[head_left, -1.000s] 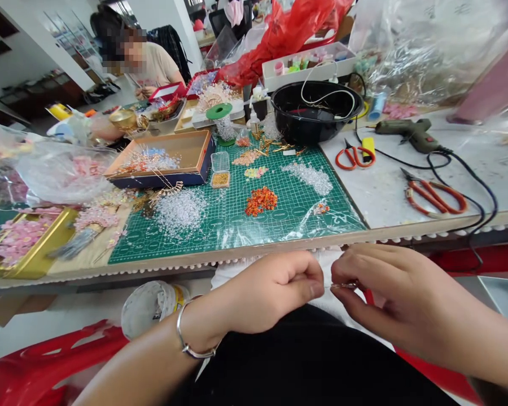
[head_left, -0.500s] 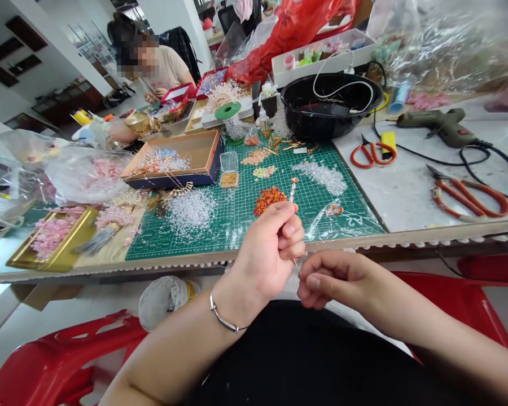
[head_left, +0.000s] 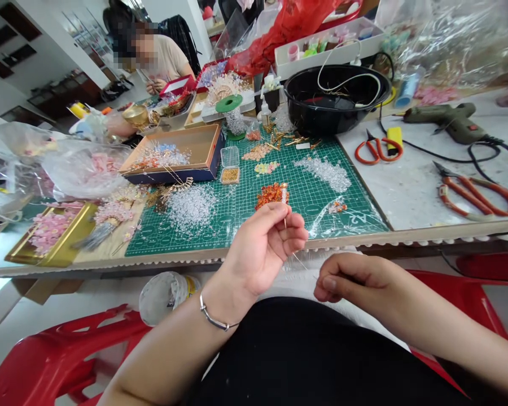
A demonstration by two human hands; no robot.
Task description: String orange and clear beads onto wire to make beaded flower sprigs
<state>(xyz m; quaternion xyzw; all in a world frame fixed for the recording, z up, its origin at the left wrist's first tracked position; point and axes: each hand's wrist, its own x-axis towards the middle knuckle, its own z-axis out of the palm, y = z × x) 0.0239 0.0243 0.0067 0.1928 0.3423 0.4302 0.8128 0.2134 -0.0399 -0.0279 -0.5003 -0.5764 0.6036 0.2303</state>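
Between thumb and index finger, my left hand (head_left: pixel 265 242) pinches a beaded wire stem (head_left: pixel 284 194), its clear and orange beads upright above the fingertips. The other left fingers are loosely curled. A thin wire (head_left: pixel 300 261) trails below that hand toward my right hand (head_left: pixel 351 279), fading against the pale cloth near the fingertips. My right hand is closed, thumb against curled fingers, at the wire's lower end. Just behind the stem lies a pile of orange beads (head_left: pixel 268 194) on the green cutting mat (head_left: pixel 237 225). Clear beads (head_left: pixel 192 208) are heaped left of it.
More clear beads (head_left: pixel 325 172) lie at the mat's right. Pliers (head_left: pixel 476 192), small cutters (head_left: pixel 379 151) and a glue gun (head_left: pixel 444 121) rest farther right. A black basin (head_left: pixel 336 107) and an open box (head_left: pixel 173 155) stand behind. Another person (head_left: pixel 169 56) sits across.
My left fingers have loosened from a fist into a pinch, and the beaded stem has shifted left and down. My right hand has drawn away to the right, exposing more wire.
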